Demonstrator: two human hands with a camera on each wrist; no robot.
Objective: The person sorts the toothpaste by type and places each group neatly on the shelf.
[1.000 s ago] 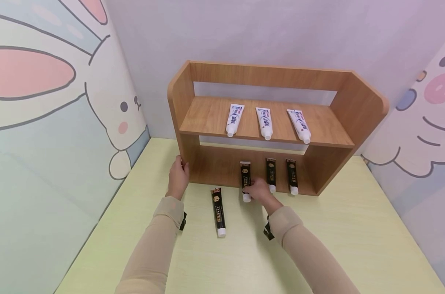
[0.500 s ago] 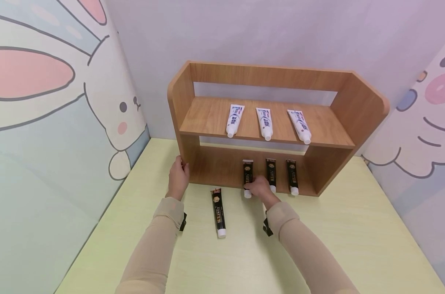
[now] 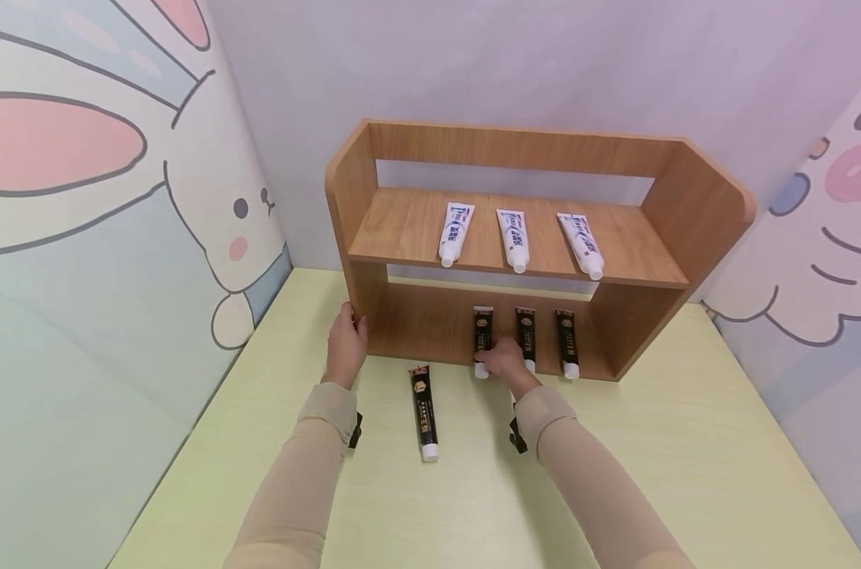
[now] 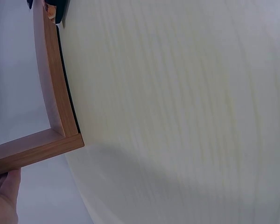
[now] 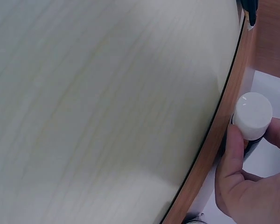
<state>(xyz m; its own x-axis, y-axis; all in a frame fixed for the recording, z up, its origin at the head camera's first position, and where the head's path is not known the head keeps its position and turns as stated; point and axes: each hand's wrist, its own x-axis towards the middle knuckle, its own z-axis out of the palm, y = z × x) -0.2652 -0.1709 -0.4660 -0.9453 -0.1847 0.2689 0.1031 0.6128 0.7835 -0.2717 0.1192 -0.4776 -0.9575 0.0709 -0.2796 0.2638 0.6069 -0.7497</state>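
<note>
A black toothpaste tube (image 3: pixel 483 332) with a white cap (image 5: pixel 253 115) lies on the bottom board of the wooden shelf (image 3: pixel 430 316), its cap end over the front edge. My right hand (image 3: pixel 503 359) pinches it near the cap, thumb and fingers on either side in the right wrist view. My left hand (image 3: pixel 347 345) grips the shelf's left side panel low down, its fingertips partly hidden behind the wood. Two more black tubes, one in the middle (image 3: pixel 526 336) and one at the right (image 3: pixel 567 344), lie to the right of my right hand.
Another black toothpaste tube (image 3: pixel 424 412) lies on the pale table (image 3: pixel 402 506) before the shelf, between my forearms. On the upper board rest three white tubes, at left (image 3: pixel 456 235), middle (image 3: pixel 513 240) and right (image 3: pixel 581 246). Cartoon-printed walls (image 3: pixel 118 332) enclose the sides.
The right hand has slid the pinched toothpaste tube farther back onto the bottom board and slightly right. My left hand keeps its grip on the side panel.
</note>
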